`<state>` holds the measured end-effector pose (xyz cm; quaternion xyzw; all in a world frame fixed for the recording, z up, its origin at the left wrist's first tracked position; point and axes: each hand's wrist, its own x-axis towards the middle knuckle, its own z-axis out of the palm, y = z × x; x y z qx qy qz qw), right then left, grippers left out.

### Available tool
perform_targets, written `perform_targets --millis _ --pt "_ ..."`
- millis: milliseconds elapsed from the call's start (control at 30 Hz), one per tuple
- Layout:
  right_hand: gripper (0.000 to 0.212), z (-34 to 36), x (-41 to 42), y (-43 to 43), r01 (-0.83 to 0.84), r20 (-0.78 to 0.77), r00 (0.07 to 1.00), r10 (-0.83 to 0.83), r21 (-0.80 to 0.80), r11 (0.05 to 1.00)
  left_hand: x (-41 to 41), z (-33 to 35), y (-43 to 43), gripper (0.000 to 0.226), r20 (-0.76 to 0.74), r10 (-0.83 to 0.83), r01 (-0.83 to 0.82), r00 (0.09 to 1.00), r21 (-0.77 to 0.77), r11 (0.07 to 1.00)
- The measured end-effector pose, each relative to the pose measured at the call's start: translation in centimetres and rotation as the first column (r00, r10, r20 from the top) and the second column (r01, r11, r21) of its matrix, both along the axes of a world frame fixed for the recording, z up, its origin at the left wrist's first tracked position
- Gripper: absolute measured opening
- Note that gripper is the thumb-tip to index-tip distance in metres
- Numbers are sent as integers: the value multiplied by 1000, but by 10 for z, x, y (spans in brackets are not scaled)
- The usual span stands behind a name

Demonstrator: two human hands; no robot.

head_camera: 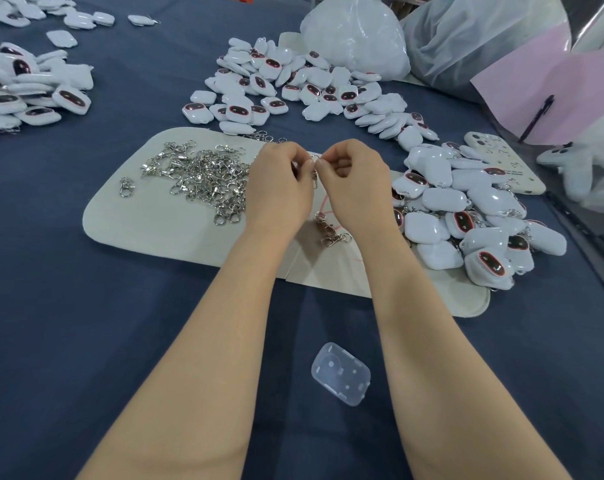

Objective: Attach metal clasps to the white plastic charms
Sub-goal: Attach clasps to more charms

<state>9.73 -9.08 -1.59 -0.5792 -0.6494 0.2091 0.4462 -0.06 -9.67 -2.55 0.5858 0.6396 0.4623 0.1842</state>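
Both grips are narrow, fingertips pinched on 1 metal clasp (315, 170) that hangs between the left hand (279, 183) and right hand (354, 183), over the cream mat (148, 223) at mid-counter. The clasp heap (203, 174) lies just left. White charms (466, 216) crowd the mat's right edge. Blue counter (86, 323) runs from the mat to the near edge, carrying 1 clear case (341, 373). Both forearms reach forward side by side, fingers curled.
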Motion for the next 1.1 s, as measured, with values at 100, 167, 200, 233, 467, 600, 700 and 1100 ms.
perform_targets --millis 100,167,200,233,467,600,700,1100 --pt "6 -1 2 1 -16 3 1000 16 -15 1000 0 0 0 12 -32 0 0 999 8 1000" --pt "5 -1 4 3 -40 -11 999 39 -27 999 1 0 -1 11 -34 1 0 999 12 1000" --pt "5 -2 4 3 -50 -18 999 49 -34 998 1 0 -1 11 -34 -1 2 999 12 1000" --pt "6 -3 5 3 -59 -23 998 58 -41 997 2 0 -1 11 -33 -4 5 999 10 1000" --pt "5 -9 2 -3 -120 86 990 113 82 989 0 4 -4 13 7 -36 36 999 -34 999" --pt "8 -9 -2 -6 -123 104 988 110 128 984 -2 3 -4 13 104 -57 63 993 -60 996" --pt "7 -10 -2 -5 -116 111 989 101 135 984 -4 1 -3 14 210 -72 91 975 -83 992" --pt "6 -15 7 0 16 83 996 -23 76 997 -6 5 -7 29 420 -168 215 892 -68 974"
